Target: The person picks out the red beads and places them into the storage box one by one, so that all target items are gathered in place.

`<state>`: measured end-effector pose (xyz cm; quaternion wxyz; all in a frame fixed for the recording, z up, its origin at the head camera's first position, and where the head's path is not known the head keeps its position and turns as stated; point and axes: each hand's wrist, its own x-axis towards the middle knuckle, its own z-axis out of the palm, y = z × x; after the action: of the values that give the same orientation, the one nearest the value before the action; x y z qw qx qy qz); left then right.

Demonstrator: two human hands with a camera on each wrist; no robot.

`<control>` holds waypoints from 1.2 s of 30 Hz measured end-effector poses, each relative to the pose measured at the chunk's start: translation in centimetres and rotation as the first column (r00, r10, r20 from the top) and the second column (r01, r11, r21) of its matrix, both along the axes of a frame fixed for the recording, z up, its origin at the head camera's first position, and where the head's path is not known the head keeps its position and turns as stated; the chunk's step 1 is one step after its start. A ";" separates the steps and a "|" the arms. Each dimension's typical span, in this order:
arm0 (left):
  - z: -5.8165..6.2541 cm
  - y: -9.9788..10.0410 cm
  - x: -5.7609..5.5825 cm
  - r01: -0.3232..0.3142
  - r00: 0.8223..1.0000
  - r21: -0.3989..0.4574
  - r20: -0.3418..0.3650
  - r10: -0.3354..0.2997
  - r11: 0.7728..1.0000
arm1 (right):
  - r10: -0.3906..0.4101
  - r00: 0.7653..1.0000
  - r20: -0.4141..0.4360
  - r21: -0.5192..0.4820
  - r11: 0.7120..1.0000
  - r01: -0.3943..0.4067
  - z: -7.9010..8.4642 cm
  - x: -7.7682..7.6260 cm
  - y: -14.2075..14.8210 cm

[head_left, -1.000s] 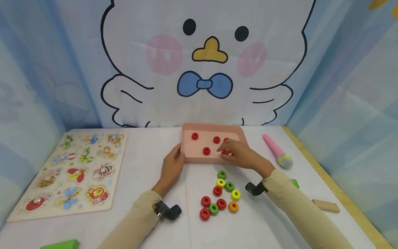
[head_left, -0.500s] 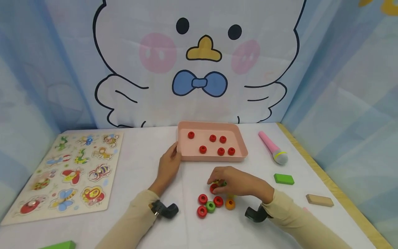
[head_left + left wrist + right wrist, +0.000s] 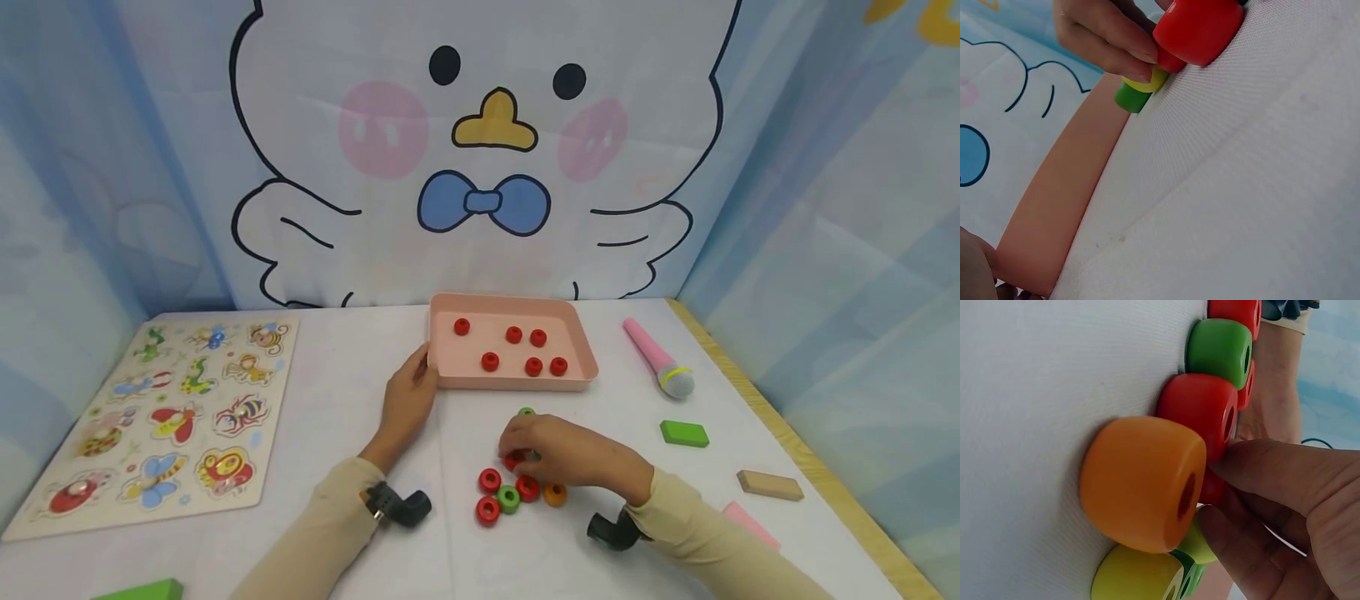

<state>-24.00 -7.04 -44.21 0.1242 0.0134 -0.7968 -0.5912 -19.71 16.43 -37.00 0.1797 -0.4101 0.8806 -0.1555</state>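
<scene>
Right hand point(image 3: 567, 451) moved, pinching rounded red bead point(image 3: 513, 461).

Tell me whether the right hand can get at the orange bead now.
Probably yes: the orange bead sits close by the right hand, nothing on it; the fingers would first have to release a red bead.

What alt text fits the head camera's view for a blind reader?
A person's right grip pinches a red bead among other coloured beads while the left grip holds a pink tray with six red beads. A picture puzzle lies left.
</scene>
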 end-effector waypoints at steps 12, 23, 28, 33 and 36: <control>0.1 -0.3 -0.1 0.006 1.000 -0.001 0.001 -0.006 1.000 | 0.030 0.999 -0.043 0.015 0.999 -0.030 0.1 0.1 -0.4; 0.0 -0.2 -0.1 0.011 1.000 0.015 0.000 -0.011 1.000 | 0.020 0.999 -0.031 0.029 0.999 -0.019 0.5 -0.3 -0.4; 0.0 -0.2 -0.1 0.005 1.000 0.013 -0.013 -0.005 1.000 | -0.004 0.999 -0.033 -0.008 1.000 0.004 1.7 -1.1 -0.5; 0.1 -0.2 -0.1 0.007 1.000 0.007 -0.030 -0.007 1.000 | -0.022 0.997 -0.077 -0.063 0.998 0.017 2.7 -3.0 -0.2; 0.1 -0.2 0.0 0.005 0.999 0.013 -0.036 -0.005 1.000 | -0.043 0.993 -0.108 -0.102 0.994 0.032 3.2 -4.6 -0.1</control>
<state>-24.02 -7.20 -44.06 0.1370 0.0015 -0.7906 -0.5968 -24.34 16.33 -33.84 0.1072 -0.4097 0.8878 -0.1800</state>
